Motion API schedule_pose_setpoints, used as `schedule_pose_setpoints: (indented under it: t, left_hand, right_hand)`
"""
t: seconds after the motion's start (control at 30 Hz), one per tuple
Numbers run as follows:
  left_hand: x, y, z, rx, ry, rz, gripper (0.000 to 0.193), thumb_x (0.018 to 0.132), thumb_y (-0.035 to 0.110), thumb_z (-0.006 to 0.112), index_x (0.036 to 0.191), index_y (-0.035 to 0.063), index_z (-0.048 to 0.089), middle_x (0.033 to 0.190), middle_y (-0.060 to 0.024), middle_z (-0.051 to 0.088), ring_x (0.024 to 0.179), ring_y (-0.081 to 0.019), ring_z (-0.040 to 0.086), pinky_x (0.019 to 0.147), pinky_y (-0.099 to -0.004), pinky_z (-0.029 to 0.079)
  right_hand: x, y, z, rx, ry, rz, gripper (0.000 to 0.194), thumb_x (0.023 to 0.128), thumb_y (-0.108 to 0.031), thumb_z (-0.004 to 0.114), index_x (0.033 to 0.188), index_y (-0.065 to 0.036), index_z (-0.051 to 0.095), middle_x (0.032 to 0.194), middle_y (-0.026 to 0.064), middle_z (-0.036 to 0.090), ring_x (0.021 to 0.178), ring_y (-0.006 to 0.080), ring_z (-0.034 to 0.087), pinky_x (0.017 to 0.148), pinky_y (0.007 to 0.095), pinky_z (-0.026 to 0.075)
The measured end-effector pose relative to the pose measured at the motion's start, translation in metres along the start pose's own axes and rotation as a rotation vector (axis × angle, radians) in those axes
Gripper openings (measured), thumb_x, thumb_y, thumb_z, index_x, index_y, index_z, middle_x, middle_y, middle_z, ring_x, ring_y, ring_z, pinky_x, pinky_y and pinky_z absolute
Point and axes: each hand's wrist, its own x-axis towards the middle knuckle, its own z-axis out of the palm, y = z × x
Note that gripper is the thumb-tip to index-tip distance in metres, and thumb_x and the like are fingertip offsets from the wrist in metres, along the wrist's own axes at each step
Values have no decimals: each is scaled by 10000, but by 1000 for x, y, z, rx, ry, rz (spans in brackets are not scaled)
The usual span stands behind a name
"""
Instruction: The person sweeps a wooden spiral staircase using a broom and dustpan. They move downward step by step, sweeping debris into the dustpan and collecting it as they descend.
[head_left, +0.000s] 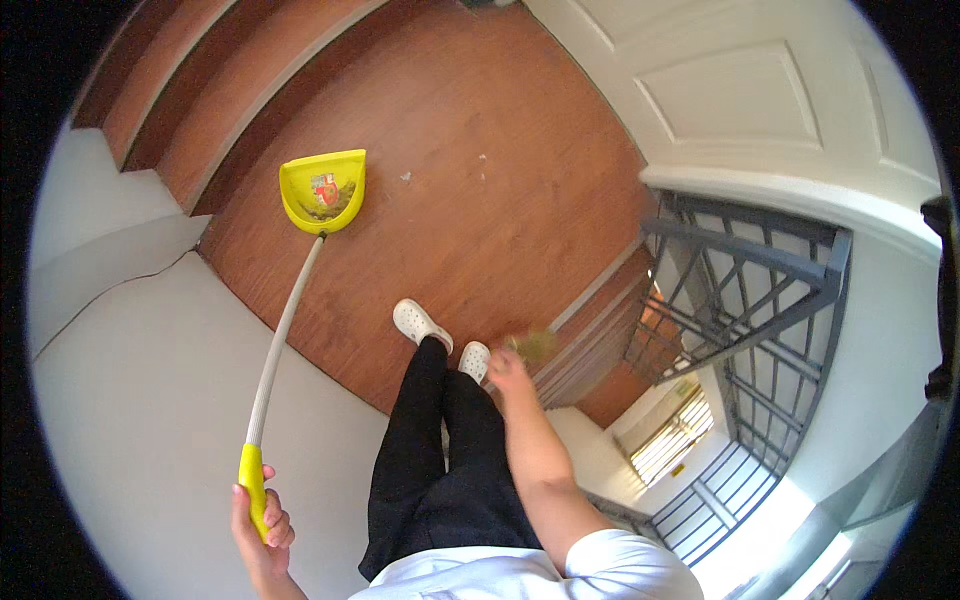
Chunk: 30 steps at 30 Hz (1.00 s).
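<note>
My left hand (264, 525) grips the yellow-green handle (253, 480) of a long-handled dustpan. The dustpan's yellow-green scoop (301, 180) is at the upper left, over the reddish-brown floor near the stair risers. Dust and debris (341, 201) lie inside it, next to a red and white label. My right hand (508, 369) is low beside my right shoe, its fingers curled. A blurred yellowish-green brush-like thing (534, 346) shows just past the fingers; whether it is held, and exactly what it is, cannot be told. Small white scraps (406, 177) lie on the floor to the right of the scoop.
Steps (247, 82) rise at the upper left. Other steps (592, 322) descend at the right, beside a dark metal railing (750, 255). A white panelled door or wall (735, 97) stands at the upper right, and a pale wall (150, 390) at the left. White clogs (416, 321) are on my feet.
</note>
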Motion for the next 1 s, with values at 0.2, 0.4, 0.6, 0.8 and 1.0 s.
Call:
schedule_pose_setpoints:
  t: [0.2, 0.4, 0.6, 0.8, 1.0]
  left_hand:
    - [-33, 13, 43, 156, 94, 75, 447, 946, 461, 387, 1107, 61, 505, 531, 69, 336, 332, -1, 241, 291, -168, 159]
    - [-39, 16, 48, 150, 59, 55, 438, 948, 460, 387, 1100, 72, 520, 538, 69, 341, 340, 4, 250, 301, -162, 177]
    - [1, -4, 10, 118, 77, 64, 447, 948, 470, 381, 1105, 76, 524, 540, 71, 333, 340, 4, 242, 305, -161, 175]
    - [2, -7, 8, 68, 95, 48, 458, 942, 466, 389, 1111, 62, 521, 556, 53, 361, 358, -15, 276, 328, -176, 213]
    - [-16, -4, 48, 101, 127, 29, 464, 924, 483, 445, 1126, 74, 531, 545, 73, 359, 352, 5, 293, 289, -148, 204]
  right_hand:
    - [-116, -2, 164, 180, -394, 326, 259, 899, -310, 520, 772, -95, 450, 520, -5, 365, 434, 135, 372, 398, 254, 308]
    - [-250, -75, -20, -186, -336, 139, 335, 892, -407, 534, 930, -74, 539, 614, -32, 464, 441, 78, 374, 400, 229, 291]
    - [-241, -39, -140, -195, 301, -141, 240, 929, -290, 480, 1143, -183, 483, 681, 32, 497, 451, 122, 433, 395, 276, 413]
    - [-45, -108, -42, 315, 120, -300, 111, 887, -152, 564, 845, -100, 475, 585, 28, 413, 507, 168, 449, 466, 288, 413]
    - [-52, -127, 184, -85, -118, -185, 274, 845, -124, 551, 1114, -166, 523, 637, 72, 489, 460, 201, 467, 394, 340, 397]
